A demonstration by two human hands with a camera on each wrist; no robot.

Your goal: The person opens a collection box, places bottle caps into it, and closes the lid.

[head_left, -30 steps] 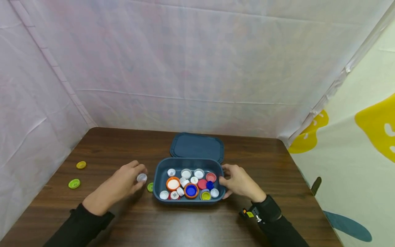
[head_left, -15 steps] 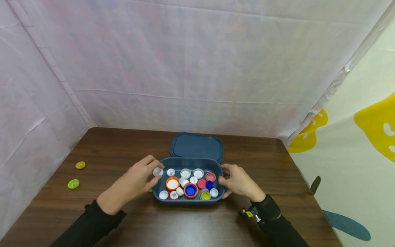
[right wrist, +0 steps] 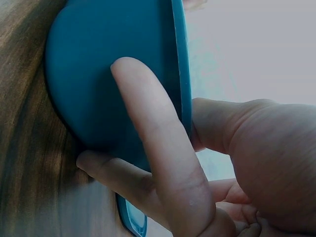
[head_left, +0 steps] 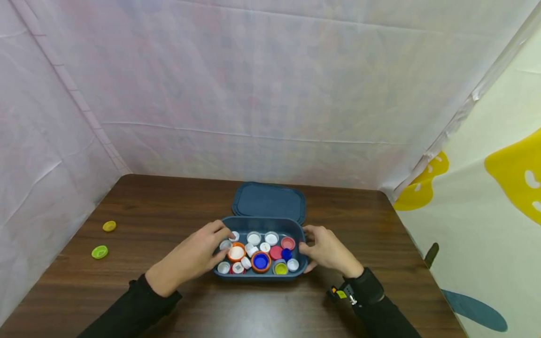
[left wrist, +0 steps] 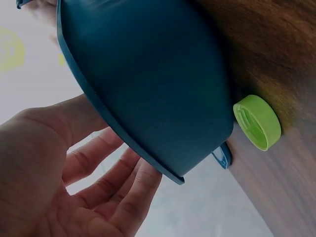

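Observation:
A dark blue plastic box [head_left: 258, 276] holds several bottle caps in white, orange, red, blue and yellow. My left hand [head_left: 192, 256] reaches over its left wall, with a clear bottle cap [head_left: 226, 245] between thumb and fingers just inside. In the left wrist view the box wall hides those fingertips and that cap. My right hand [head_left: 327, 249] grips the right end of the box, thumb over the rim and fingers [right wrist: 155, 123] against the outer wall. A green bottle cap [left wrist: 257, 122] stands beside the box's left end, hidden behind my left hand in the head view.
The box's blue lid [head_left: 270, 202] lies flat right behind it. A yellow cap [head_left: 109, 226] and a light green cap [head_left: 99, 252] lie on the left of the brown wooden table [head_left: 262, 310]. White sheets [head_left: 253, 94] hang along the table's back and sides.
My left hand has moved right with the clear bottle cap, from beside the box to over its left end. The right hand has stayed on the box.

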